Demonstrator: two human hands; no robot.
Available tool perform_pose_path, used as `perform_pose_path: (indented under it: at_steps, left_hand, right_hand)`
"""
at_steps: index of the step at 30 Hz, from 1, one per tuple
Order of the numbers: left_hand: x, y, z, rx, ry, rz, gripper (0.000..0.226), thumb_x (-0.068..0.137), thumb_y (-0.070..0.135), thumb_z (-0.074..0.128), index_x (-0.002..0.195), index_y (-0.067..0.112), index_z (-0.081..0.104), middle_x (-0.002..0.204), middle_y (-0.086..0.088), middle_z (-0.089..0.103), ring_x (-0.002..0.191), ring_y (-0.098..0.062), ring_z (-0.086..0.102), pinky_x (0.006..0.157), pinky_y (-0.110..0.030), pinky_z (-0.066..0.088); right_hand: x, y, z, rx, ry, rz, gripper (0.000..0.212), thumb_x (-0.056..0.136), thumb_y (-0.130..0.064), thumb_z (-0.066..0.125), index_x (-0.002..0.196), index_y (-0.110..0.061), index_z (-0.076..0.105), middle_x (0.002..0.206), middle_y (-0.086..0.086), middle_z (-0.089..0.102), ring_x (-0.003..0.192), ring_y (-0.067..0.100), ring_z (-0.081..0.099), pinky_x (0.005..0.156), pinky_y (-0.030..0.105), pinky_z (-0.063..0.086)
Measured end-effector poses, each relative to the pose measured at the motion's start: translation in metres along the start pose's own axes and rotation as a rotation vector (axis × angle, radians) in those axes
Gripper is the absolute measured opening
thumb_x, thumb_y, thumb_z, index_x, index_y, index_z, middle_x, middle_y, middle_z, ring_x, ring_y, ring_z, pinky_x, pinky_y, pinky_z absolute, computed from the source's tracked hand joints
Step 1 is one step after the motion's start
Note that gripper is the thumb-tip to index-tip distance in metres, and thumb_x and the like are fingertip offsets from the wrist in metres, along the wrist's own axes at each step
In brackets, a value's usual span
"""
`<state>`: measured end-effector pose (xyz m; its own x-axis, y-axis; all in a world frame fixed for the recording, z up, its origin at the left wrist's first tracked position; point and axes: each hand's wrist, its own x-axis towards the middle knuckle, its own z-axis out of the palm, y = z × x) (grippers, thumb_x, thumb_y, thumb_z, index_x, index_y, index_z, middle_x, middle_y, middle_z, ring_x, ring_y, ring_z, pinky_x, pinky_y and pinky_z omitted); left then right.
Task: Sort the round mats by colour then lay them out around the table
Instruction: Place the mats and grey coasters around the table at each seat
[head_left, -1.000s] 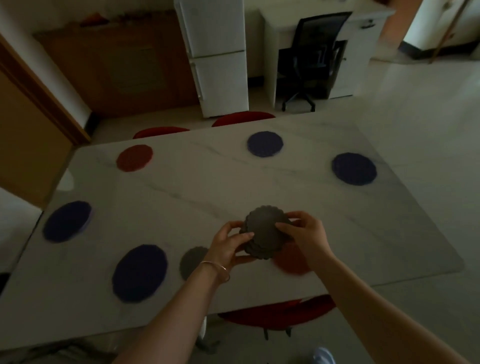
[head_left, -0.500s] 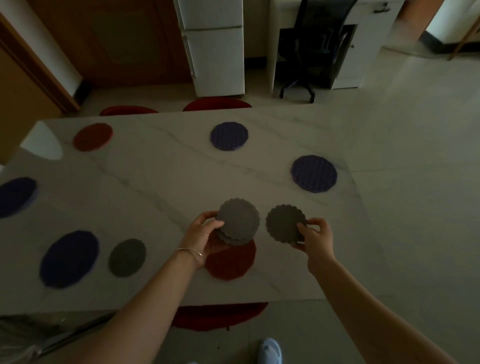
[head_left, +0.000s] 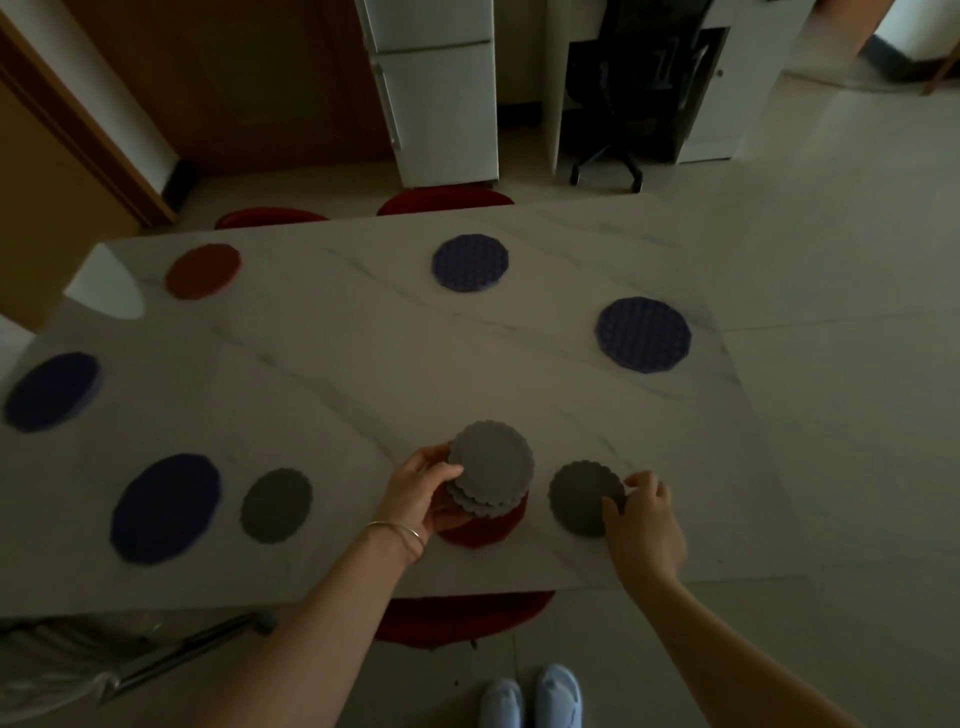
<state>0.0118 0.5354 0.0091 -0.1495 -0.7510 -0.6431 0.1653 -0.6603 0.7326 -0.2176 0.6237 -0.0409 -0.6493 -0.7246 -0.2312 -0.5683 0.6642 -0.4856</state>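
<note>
Marble table (head_left: 363, 364) carried blue, red & grey mats round its edge. Left hand (head_left: 421, 493) gripped grey stack (head_left: 491, 467) above a red mat (head_left: 488, 527). Right hand (head_left: 641, 519) pinched single grey mat (head_left: 582, 496), apparently laying it down; next: let go, peel another off stack

A broad bare stretch of marble tabletop (head_left: 363, 374) lies open beyond the grey stack (head_left: 492, 470) held in the left hand (head_left: 423, 491). Nearer than the stack, a red mat (head_left: 485, 527) fills the near edge. Right of the stack, a single grey mat (head_left: 584, 498) under the right hand (head_left: 644, 525) takes up the gap. Left of the stack lie another grey mat (head_left: 277, 505) and a blue mat (head_left: 166, 508), with clear strips between them. Far from the stack, blue mats (head_left: 643, 334) and a red one (head_left: 203, 270) ring the rim.
</note>
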Motion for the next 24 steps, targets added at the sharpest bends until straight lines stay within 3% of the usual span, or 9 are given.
perform_pose_path:
  at_steps: [5,10,14,19,22,24]
  left_hand:
    - [-0.002,0.006,0.004,-0.007,-0.042,0.007,0.018,0.086,0.004,0.056,0.09,0.022,0.06,0.082,-0.004,0.067,0.074,-0.02,0.065,0.046,-0.03,0.055]
    - [-0.003,0.011,0.01,-0.026,-0.07,0.009,0.018,0.084,0.006,0.06,0.089,0.023,0.062,0.085,-0.005,0.067,0.077,-0.022,0.066,0.051,-0.033,0.056]
    - [0.003,0.013,0.021,-0.043,-0.081,0.008,0.016,0.084,0.006,0.061,0.09,0.021,0.063,0.085,-0.005,0.069,0.075,-0.022,0.068,0.051,-0.036,0.056]
    - [0.017,0.01,0.054,-0.046,-0.105,-0.015,0.015,0.084,0.008,0.062,0.092,0.021,0.064,0.084,-0.005,0.073,0.073,-0.023,0.071,0.054,-0.038,0.057]
    - [0.029,0.008,0.09,-0.022,-0.115,-0.027,0.016,0.084,0.011,0.063,0.094,0.023,0.066,0.087,-0.004,0.073,0.074,-0.023,0.071,0.055,-0.038,0.056]
    - [0.037,0.006,0.117,0.013,-0.101,-0.015,0.017,0.083,0.014,0.064,0.094,0.026,0.066,0.091,-0.004,0.071,0.077,-0.023,0.069,0.056,-0.036,0.056]
  right_hand:
    - [-0.009,-0.001,-0.011,-0.278,-0.059,-0.164,0.04,0.087,-0.04,0.059,0.122,-0.022,0.049,0.119,0.003,0.049,0.108,0.022,0.053,0.061,0.03,0.047]
    - [-0.016,0.01,-0.012,-0.351,-0.128,-0.222,0.04,0.09,-0.043,0.052,0.127,-0.027,0.048,0.123,0.001,0.046,0.113,0.018,0.049,0.071,0.03,0.055]
    - [-0.011,0.011,-0.016,-0.272,-0.15,-0.21,0.036,0.089,-0.044,0.055,0.121,-0.029,0.052,0.121,-0.001,0.048,0.108,0.017,0.052,0.068,0.027,0.051]
    - [0.018,-0.002,-0.03,0.125,-0.13,-0.154,0.024,0.092,-0.041,0.053,0.109,-0.026,0.063,0.107,0.0,0.058,0.079,0.012,0.058,0.058,0.022,0.04]
    - [0.054,-0.025,-0.046,0.656,-0.333,-0.047,0.026,0.096,-0.038,0.048,0.102,-0.021,0.066,0.089,0.002,0.065,0.069,0.012,0.057,0.058,0.026,0.046]
    - [0.081,-0.031,-0.059,0.777,-0.412,-0.055,0.023,0.094,-0.037,0.052,0.101,-0.021,0.065,0.082,0.002,0.065,0.066,0.018,0.06,0.051,0.029,0.048]
